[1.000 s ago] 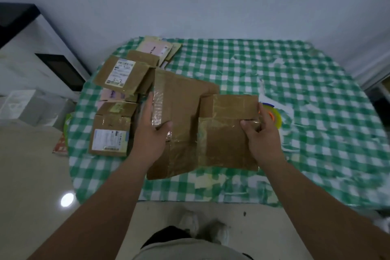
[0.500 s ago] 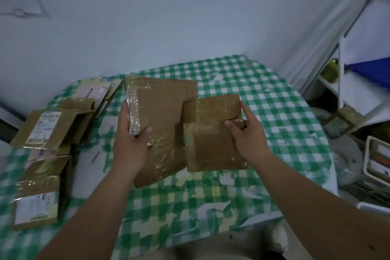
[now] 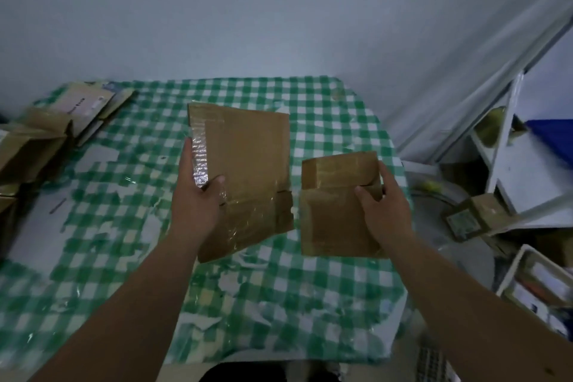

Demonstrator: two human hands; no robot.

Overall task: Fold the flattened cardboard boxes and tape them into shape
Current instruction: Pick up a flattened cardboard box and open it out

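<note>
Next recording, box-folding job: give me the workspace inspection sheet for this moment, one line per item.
Surface: table under a green-and-white checked cloth, its print worn away in white patches.
Job's things: larger flattened box with clear tape along its left edge; smaller flattened box; a narrow gap between them, both still flat.
Clutter: pile of flattened boxes on the table's far left, some with labels.
Grippers: left hand grips the larger box, thumb on top; right hand grips the smaller box.
Cables: nothing seen.
Surroundings: white shelf unit on the right, a small box and a white bin beside it; plain wall behind.
</note>
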